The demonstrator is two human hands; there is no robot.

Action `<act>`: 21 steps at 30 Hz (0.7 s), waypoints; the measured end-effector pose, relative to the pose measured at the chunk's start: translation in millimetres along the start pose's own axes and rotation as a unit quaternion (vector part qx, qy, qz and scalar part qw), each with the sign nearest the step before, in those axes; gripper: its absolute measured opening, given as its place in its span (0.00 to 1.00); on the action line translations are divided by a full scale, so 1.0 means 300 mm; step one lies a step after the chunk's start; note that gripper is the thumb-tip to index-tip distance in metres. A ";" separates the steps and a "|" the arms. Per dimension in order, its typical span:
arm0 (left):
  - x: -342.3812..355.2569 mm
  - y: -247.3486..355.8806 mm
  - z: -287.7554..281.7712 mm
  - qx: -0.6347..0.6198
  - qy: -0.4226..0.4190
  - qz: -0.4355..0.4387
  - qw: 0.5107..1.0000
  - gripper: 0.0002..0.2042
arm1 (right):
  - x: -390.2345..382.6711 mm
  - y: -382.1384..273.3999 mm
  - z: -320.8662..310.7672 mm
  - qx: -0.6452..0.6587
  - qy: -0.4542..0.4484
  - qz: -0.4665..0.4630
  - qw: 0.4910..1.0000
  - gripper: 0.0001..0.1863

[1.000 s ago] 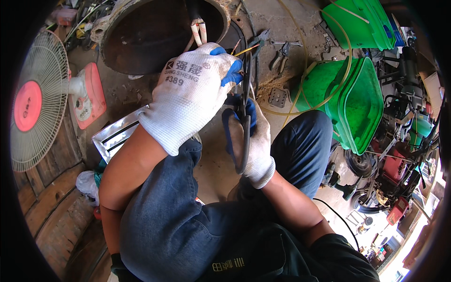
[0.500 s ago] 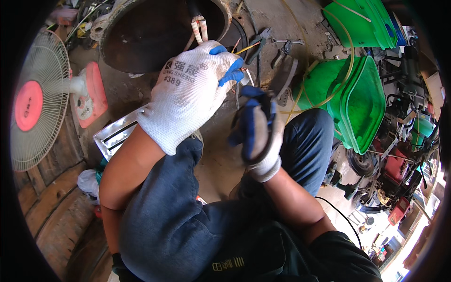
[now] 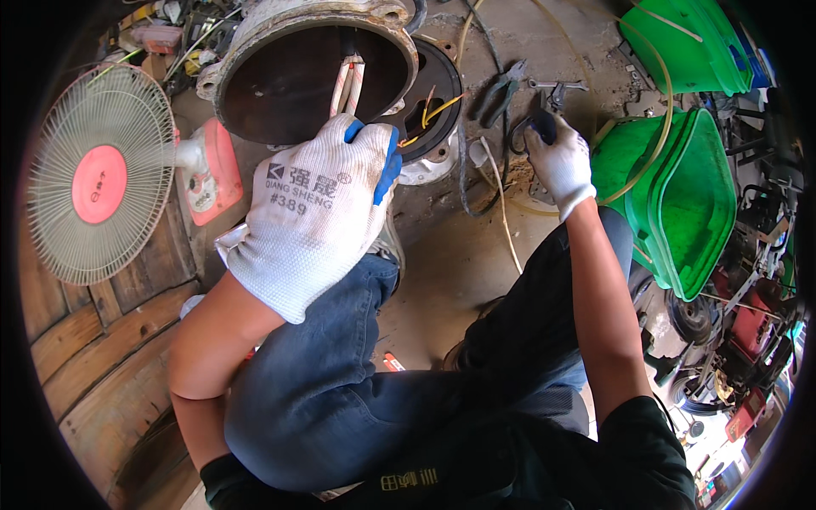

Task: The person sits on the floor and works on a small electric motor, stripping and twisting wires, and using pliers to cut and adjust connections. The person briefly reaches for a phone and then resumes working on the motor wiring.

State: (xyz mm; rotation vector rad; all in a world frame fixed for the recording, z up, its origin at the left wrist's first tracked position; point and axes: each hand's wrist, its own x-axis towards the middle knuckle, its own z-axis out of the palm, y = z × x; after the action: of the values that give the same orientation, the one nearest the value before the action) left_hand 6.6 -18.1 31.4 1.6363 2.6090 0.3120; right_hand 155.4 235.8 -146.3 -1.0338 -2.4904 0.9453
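My left hand [image 3: 319, 204], in a white glove with blue palm, has its fingers curled below striped sleeved wires [image 3: 347, 81] in a dark round metal housing [image 3: 268, 81]; what it holds is hidden. Yellow wires [image 3: 439, 109] lie over a black ring plate [image 3: 438, 72] beside it. My gloved right hand [image 3: 557, 157] is closed on a dark curved object [image 3: 541, 125] at the right, near black-handled pliers [image 3: 497, 93] and a wrench [image 3: 557, 83]. A pale wire [image 3: 501, 204] runs down between my hands.
A fan [image 3: 100, 178] with pink base stands at the left above wooden planks [image 3: 102, 365]. Green plastic bins [image 3: 680, 204] and cluttered machinery [image 3: 748, 314] line the right, with yellow hose [image 3: 663, 127] looping over. My bent legs [image 3: 323, 365] fill the lower middle.
My right hand has moved away from my left hand, forward and to the right, with the dark object. The view has shifted, exposing more of the housing and ring plate.
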 end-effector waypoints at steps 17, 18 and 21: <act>0.076 0.008 -0.055 -0.055 -0.105 -0.034 0.992 0.19 | -0.084 -0.404 -0.059 0.161 -0.027 -0.332 0.929 0.24; 0.077 0.015 -0.064 -0.036 -0.102 -0.021 0.994 0.20 | -0.089 -0.394 -0.055 0.174 -0.024 -0.323 0.930 0.24; 0.062 0.033 -0.103 -0.005 -0.074 0.012 0.997 0.24 | -0.104 -0.366 -0.044 0.204 -0.026 -0.297 0.933 0.24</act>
State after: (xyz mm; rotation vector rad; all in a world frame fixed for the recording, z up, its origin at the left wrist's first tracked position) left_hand 2.8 -1.8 64.8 1.6215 2.4769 0.1961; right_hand 125.9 161.6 -63.5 -0.1086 -2.2729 1.2031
